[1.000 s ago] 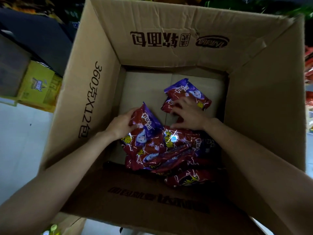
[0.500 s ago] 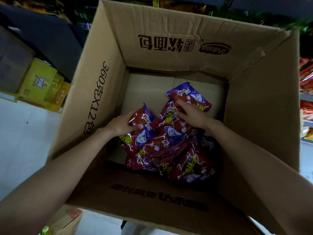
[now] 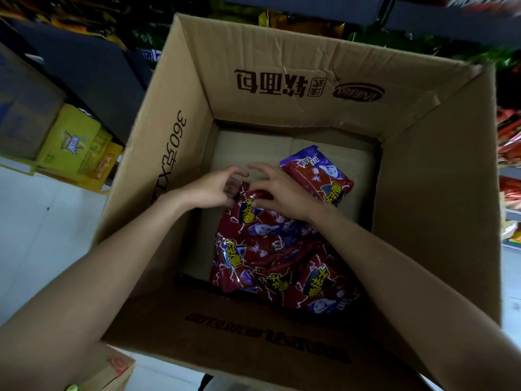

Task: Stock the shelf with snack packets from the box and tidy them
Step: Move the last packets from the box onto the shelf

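Note:
A large open cardboard box (image 3: 282,46) fills the view. Inside it lie several red and purple snack packets (image 3: 270,258), bunched toward the near right of the floor. Both my arms reach down into the box. My left hand (image 3: 210,187) and my right hand (image 3: 282,193) meet at the top edge of the bunch, their fingers curled and pinching the packets' upper ends. One more packet (image 3: 318,176) lies partly under my right hand, toward the far right.
Dark shelving with snack bags (image 3: 507,134) stands to the right and behind the box. Yellow cartons (image 3: 76,142) sit on a low shelf at the left. A pale floor (image 3: 42,235) shows on the left, and a small carton (image 3: 112,368) by my left forearm.
Both hands came together at the top of the packet bunch. The packets were gathered and pulled toward the near right of the box floor.

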Demonstrator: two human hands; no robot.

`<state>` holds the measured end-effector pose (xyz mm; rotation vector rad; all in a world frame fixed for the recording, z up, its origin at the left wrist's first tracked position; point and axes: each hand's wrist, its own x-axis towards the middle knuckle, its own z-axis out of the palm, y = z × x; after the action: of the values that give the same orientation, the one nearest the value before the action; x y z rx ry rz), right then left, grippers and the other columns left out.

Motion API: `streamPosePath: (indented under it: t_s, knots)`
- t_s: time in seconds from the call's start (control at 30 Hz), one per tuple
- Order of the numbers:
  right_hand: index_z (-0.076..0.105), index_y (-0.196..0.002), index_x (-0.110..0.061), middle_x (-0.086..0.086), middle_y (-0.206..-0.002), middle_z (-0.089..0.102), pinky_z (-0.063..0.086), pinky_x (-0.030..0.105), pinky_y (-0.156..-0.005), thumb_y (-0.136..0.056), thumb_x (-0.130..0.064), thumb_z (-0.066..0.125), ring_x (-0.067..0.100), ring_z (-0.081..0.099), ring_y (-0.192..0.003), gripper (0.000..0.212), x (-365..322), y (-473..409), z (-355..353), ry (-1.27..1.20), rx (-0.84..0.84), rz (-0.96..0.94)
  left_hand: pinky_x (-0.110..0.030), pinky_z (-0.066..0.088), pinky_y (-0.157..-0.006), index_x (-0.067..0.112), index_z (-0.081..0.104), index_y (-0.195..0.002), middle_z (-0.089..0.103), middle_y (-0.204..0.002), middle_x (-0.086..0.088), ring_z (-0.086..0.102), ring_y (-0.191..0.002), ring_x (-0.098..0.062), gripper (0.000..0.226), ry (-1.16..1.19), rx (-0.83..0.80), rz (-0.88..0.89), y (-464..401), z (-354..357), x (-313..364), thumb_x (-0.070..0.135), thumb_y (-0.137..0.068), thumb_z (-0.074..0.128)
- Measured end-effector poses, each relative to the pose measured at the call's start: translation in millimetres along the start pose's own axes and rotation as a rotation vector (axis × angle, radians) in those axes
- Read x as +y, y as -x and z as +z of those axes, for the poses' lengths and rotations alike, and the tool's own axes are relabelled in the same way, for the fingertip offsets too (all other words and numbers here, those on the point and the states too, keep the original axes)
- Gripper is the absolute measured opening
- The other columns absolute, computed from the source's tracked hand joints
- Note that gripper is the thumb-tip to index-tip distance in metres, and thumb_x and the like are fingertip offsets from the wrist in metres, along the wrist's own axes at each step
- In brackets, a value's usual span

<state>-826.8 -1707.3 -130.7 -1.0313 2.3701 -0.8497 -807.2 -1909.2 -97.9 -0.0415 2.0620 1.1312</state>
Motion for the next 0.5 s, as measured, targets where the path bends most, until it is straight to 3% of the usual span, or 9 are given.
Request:
streamPosePath:
  t_s: [0.03,0.1,0.23,0.3,0.4,0.5]
  knots:
    - [0.062,-0.117,-0.019,0.005,-0.14,0.044,0.031,0.038,-0.109,-0.088,-0.024,0.064,0.016,0.039,-0.126,0.03,0.6,-2.2,2.6,-0.053,0.008,0.018,-0.04,0.045,-0.1,0.025,0.041,-0.126,0.056,-0.121,-0.008,0.056,-0.114,-0.021,0.071,0.086,-0.01,-0.004,2.4,1.2,-1.5,-0.008,-0.071,0.071]
    - [0.061,-0.116,-0.015,0.003,-0.119,0.058,0.043,0.034,-0.094,-0.09,-0.022,0.062,0.007,0.047,-0.103,0.027,2.1,-4.0,7.7,-0.139,0.068,0.072,-0.04,0.041,-0.104,0.024,0.04,-0.126,0.054,-0.126,-0.006,0.052,-0.119,-0.019,0.074,0.236,-0.017,-0.03,7.9,5.8,-6.2,0.003,-0.064,0.074]
    - [0.061,-0.109,-0.014,-0.001,-0.104,0.056,0.039,0.026,-0.081,-0.09,-0.022,0.062,0.009,0.048,-0.096,0.02,5.5,-6.8,13.8,-0.238,0.209,0.178,-0.034,0.041,-0.101,0.029,0.025,-0.138,0.045,-0.125,0.006,0.047,-0.12,-0.014,0.105,0.158,0.102,-0.073,8.2,29.9,-12.2,0.036,-0.054,0.087]
    - [0.058,-0.108,-0.014,0.0,-0.106,0.057,0.042,0.028,-0.081,-0.089,-0.024,0.064,0.012,0.051,-0.098,0.022,7.5,-8.0,12.0,-0.291,0.202,0.176,-0.035,0.043,-0.1,0.026,0.022,-0.138,0.046,-0.131,0.002,0.05,-0.118,-0.014,0.105,0.1,0.195,-0.048,0.1,41.4,-13.7,0.037,-0.056,0.086]
    - [0.05,-0.119,-0.016,0.004,-0.124,0.055,0.047,0.034,-0.094,-0.091,-0.031,0.059,0.017,0.053,-0.114,0.034,19.1,-5.5,-4.1,-0.426,0.239,0.269,-0.036,0.043,-0.098,0.022,0.022,-0.139,0.048,-0.135,-0.003,0.052,-0.117,-0.017,0.087,-0.01,0.252,-0.042,-8.8,43.9,-12.4,0.028,-0.073,0.078]
    - [0.04,-0.137,-0.019,0.007,-0.141,0.044,0.035,0.043,-0.107,-0.091,-0.043,0.055,0.025,0.038,-0.131,0.053,61.8,-0.1,-21.0,-0.128,0.282,0.476,-0.036,0.044,-0.098,0.021,0.025,-0.139,0.05,-0.136,-0.003,0.053,-0.118,-0.019,0.083,-0.108,0.295,-0.073,-6.4,33.7,-13.1,0.03,-0.075,0.076]
